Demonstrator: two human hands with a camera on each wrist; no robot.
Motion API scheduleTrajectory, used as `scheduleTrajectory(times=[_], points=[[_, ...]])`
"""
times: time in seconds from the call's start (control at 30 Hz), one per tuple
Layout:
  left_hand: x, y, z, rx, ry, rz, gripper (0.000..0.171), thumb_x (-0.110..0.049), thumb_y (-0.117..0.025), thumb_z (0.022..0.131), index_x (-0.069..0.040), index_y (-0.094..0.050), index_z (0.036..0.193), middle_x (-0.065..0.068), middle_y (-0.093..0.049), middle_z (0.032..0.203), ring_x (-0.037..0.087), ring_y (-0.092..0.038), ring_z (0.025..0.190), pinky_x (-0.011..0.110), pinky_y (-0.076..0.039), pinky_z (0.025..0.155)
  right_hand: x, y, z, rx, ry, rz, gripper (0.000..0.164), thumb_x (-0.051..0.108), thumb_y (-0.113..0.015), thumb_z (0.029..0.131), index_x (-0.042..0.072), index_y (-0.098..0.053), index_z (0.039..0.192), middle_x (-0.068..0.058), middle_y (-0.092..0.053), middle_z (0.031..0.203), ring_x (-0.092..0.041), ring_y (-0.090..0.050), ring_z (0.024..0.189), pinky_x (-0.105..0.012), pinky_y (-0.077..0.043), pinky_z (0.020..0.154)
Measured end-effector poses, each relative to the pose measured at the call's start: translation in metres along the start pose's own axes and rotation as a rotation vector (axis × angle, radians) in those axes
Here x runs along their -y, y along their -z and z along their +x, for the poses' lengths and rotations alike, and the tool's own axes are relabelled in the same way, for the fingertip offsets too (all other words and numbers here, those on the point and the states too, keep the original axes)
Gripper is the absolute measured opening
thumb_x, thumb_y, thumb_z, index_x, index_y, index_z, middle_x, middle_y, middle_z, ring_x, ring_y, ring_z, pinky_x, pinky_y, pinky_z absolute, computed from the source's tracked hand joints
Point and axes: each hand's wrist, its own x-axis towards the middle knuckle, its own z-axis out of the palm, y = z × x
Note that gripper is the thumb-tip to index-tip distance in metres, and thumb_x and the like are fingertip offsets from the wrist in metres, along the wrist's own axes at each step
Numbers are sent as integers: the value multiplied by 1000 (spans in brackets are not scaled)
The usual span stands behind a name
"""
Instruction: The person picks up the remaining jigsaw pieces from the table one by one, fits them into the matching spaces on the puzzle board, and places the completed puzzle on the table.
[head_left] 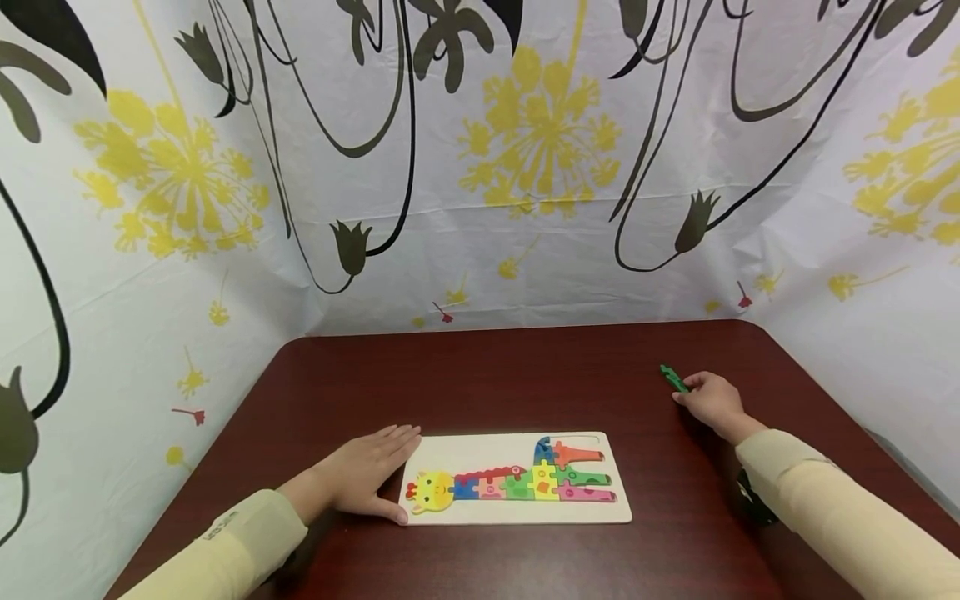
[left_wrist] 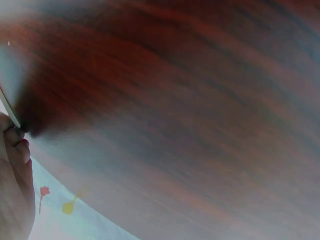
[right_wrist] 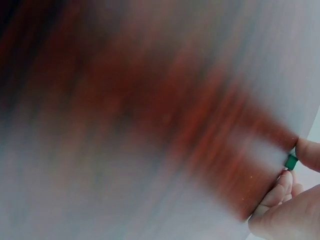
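Observation:
A white puzzle board (head_left: 517, 517) lies on the table, holding a giraffe made of interlocking coloured pieces (head_left: 543, 481), its yellow head (head_left: 432, 492) at the left end. My left hand (head_left: 371, 473) rests at the board's left end, fingers extended along the edge and the thumb near the lower corner. Out to the right, well apart from the board, my right hand (head_left: 716, 402) pinches a slim green puzzle piece (head_left: 672, 377) between thumb and fingers. Only a small end of that green piece (right_wrist: 291, 161) shows in the right wrist view.
The dark red-brown wooden table (head_left: 480, 375) has rounded far corners. A white cloth (head_left: 465, 283) printed with yellow flowers and dark stems hangs behind the table and along both sides.

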Motion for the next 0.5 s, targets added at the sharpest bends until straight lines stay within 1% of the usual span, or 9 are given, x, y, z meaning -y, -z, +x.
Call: scheduleTrajectory(times=[0.2, 0.5], points=[[0, -1, 0, -1, 5, -5, 114, -88, -32, 77, -5, -22, 155, 10, -21, 160, 23, -18, 146, 39, -19, 116, 3, 0, 1, -13, -22, -12, 36, 17, -64, 93, -14, -56, 110, -23, -61, 96, -34, -55, 83, -43, -46, 70], [1, -3, 0, -6, 3, 2, 114, -88, -32, 77, -5, -21, 155, 9, -20, 160, 23, -17, 146, 38, -19, 116, 5, 0, 1, -6, -46, -8, 35, 17, -63, 93, -14, -56, 110, -28, -58, 105, -39, -55, 89, -46, -48, 72]])
